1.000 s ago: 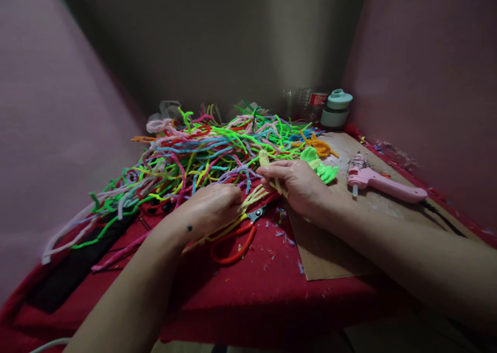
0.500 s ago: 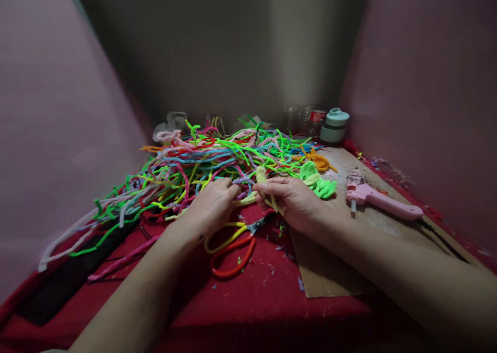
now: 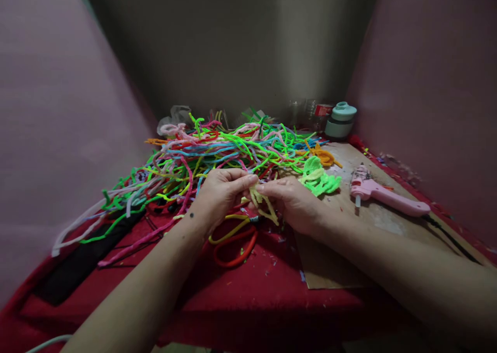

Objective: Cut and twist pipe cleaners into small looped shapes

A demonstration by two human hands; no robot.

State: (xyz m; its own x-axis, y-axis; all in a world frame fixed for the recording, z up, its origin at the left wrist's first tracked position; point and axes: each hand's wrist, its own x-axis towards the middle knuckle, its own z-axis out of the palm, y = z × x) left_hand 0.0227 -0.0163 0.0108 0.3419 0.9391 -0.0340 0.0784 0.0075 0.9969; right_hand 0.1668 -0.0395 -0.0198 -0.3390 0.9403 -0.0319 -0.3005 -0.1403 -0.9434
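Left hand [image 3: 223, 193] now closing in beside right hand [image 3: 289, 197]; half second ago, left hand was sitting apart, over pile's near edge. Left thumb and fingers now pinching pale yellow fuzzy piece [image 3: 267, 209], right fingers gripping it too. Piece hanging between both hands, in front of stem pile [image 3: 229, 148], above scissors [image 3: 235, 262]; earlier its top was standing upright from right fingers. Hands now covering scissor blades, handles still showing on red cloth [image 3: 272, 296]. Green fuzzy shape [image 3: 324, 183] and pink glue gun [image 3: 388, 196] staying on board [image 3: 334, 265].
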